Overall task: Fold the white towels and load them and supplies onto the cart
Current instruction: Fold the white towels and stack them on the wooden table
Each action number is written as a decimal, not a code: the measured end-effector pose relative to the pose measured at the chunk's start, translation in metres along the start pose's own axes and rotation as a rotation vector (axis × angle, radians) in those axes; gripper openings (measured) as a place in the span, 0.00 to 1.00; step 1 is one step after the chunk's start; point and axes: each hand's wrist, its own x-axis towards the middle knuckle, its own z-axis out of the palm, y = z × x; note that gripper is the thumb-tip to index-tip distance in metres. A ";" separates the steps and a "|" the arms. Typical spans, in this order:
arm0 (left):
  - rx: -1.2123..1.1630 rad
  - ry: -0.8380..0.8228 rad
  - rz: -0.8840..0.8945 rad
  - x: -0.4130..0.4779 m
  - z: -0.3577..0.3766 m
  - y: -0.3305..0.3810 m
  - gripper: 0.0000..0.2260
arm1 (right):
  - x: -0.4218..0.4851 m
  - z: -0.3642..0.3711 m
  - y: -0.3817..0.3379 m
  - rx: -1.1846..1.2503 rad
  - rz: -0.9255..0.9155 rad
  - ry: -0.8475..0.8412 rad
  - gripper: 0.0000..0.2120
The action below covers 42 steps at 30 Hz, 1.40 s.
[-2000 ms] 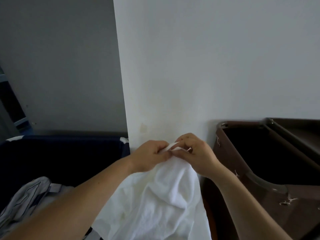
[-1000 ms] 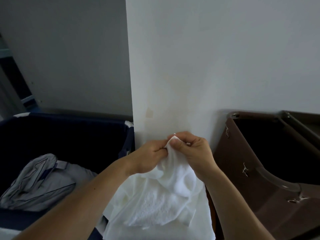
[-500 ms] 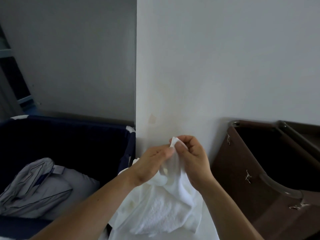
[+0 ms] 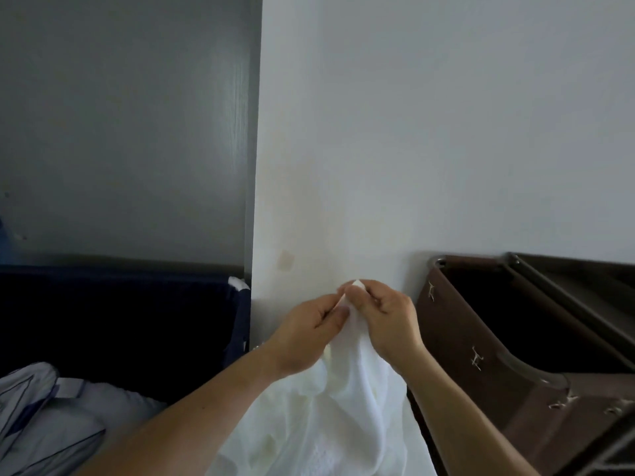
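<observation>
Nearest me, at the bottom center of the frame, the white towel (image 4: 330, 424) hangs in loose, bunched folds below my hands, with no crease in it that I can see, so I judge the folding has barely begun: I seem to be hunting out a corner or an edge to spread it from. No folded stack shows anywhere in view, and I cannot say whether either container here is the cart, so the loading looks to be all ahead of me. At the lower left lies a grey striped bundle of cloth (image 4: 41, 417) inside a dark navy bin (image 4: 137, 304). Just above the towel's bulk, at center, my left hand (image 4: 305, 328) has thumb and forefinger closed tight on the fabric's upper edge, the other fingers curled loosely. My right hand (image 4: 388, 317) pinches the same small peak of cloth, its fingertips nearly touching those of the left, so both grips are closed down to the cloth's own thickness. To the right stands a brown bin (image 4: 481, 355) with a dark open top. Behind everything, a white wall (image 4: 429, 132) fills the upper right and a grey panel (image 4: 120, 132) the upper left.
</observation>
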 end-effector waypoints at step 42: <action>0.070 0.168 0.100 0.095 -0.059 0.050 0.18 | 0.188 -0.116 -0.134 0.358 -0.389 0.078 0.11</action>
